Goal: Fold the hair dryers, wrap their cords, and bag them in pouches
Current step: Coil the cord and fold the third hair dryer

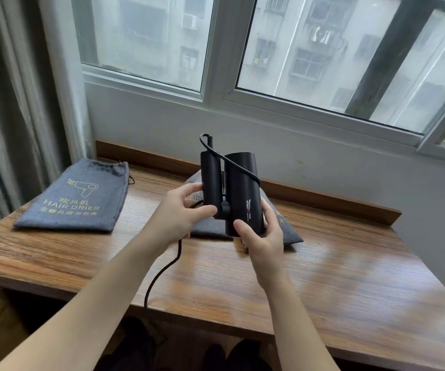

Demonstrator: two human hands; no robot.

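Head view: 1 black dryer [232, 194] is held upright at the centre of the frame, above the wooden surface [323, 277]. Its handle lies folded alongside the barrel, so the folding step looks done for this one. The cord [162, 271] is only just started: 1 strand crosses over the top of the barrel from the handle's end, and the rest hangs loose from under the left hand, across the surface and off its near edge toward the bottom of the frame. Wrapping is mostly left, and bagging is not yet begun.

2 grey pouches are in sight. The left pouch [76, 199], in the left middle of the frame, lies flat with gold "HAIR DRIER" print and looks empty. The right pouch [283, 231] lies directly behind and under the hands, mostly hidden; whether it holds anything cannot be told. No 2nd dryer shows, so how many remain is unclear.

The left hand [178, 212] grips the folded handle, fingers [189, 188] curled round its far side and thumb pressed near the hinge. The right hand [261, 236] clamps the lower barrel, thumb on the front face and fingers wrapped behind it. A small pale object peeks out beneath the right hand, too hidden to identify, possibly the plug.
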